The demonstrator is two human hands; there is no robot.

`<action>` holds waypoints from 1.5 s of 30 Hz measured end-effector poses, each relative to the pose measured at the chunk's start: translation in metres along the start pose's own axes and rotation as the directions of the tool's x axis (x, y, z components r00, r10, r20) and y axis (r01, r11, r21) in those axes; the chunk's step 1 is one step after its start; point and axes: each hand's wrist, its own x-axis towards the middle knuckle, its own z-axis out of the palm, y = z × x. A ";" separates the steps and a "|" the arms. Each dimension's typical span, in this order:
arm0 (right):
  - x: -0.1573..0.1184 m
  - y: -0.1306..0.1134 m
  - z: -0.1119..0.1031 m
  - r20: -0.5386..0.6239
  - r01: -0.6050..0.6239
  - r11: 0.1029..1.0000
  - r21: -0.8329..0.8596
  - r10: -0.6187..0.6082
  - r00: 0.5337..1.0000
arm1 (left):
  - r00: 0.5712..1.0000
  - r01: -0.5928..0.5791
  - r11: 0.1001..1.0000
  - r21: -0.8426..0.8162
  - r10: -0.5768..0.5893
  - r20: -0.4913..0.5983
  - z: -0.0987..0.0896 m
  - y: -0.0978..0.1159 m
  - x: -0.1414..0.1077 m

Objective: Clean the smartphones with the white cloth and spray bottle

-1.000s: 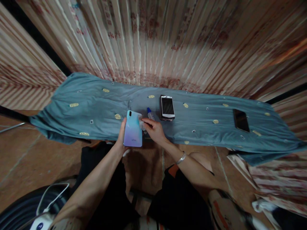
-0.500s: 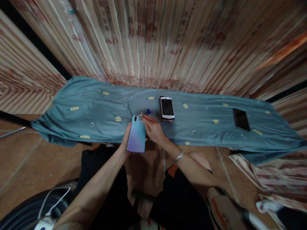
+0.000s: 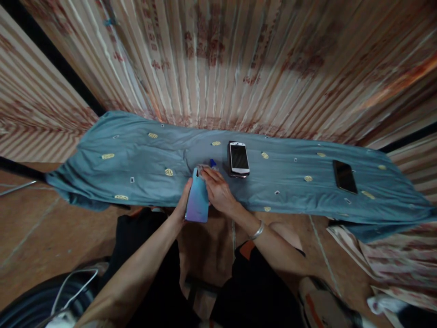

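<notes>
A smartphone [image 3: 198, 202] with a shiny blue-to-purple back is gripped along its left edge by my left hand [image 3: 182, 206], over the near edge of the table. Its back faces up, tilted a little. My right hand [image 3: 221, 193] is closed at the upper right of the phone, pressing a crumpled whitish piece, like a wipe or tissue [image 3: 201, 168], against the top by the camera strip. Just beyond those fingers a small blue-topped thing [image 3: 213, 162] stands out; the rest of it is hidden. Right of it lies a stack of phones with a white phone [image 3: 239, 157] on top.
A teal cloth [image 3: 153, 157] with yellow pineapple prints covers the long narrow table. Toward the right lies a dark phone [image 3: 345, 176]. A pleated curtain [image 3: 211, 68] hangs behind, with dark poles at both sides. A white cable [image 3: 77, 284] is at the lower left.
The phone has turned in my left hand, its back now tilting more to the right. My right fingers with the whitish piece have shifted onto its top corner. The camera view has moved slightly.
</notes>
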 end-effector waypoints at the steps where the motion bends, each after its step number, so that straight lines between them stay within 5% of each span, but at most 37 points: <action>1: -0.002 -0.002 0.001 0.002 0.009 1.000 0.002 -0.009 1.000 | 1.000 -0.026 0.999 -0.024 0.026 -0.011 0.002 0.001 -0.002; 9: -0.022 -0.026 0.010 0.047 0.125 0.992 -0.007 -0.124 0.991 | 0.996 -0.005 0.999 -0.047 0.000 -0.094 0.001 0.016 -0.007; 17: -0.037 -0.040 0.008 0.072 0.237 0.972 0.009 -0.237 0.969 | 0.999 0.027 1.000 -0.016 -0.026 0.046 -0.010 0.018 0.003; 26: -0.021 -0.007 -0.006 -0.007 0.059 0.998 -0.016 -0.059 0.998 | 0.999 -0.001 1.000 -0.014 0.002 0.042 0.008 0.005 -0.001; 32: -0.013 0.010 -0.011 -0.047 -0.022 0.999 -0.034 0.021 0.999 | 0.988 0.102 0.989 0.104 -0.112 0.103 0.005 -0.004 0.001; 45: -0.021 -0.015 -0.011 0.000 0.127 0.988 -0.090 -0.128 0.992 | 0.999 0.038 0.995 -0.097 -0.040 -0.020 0.022 0.006 -0.005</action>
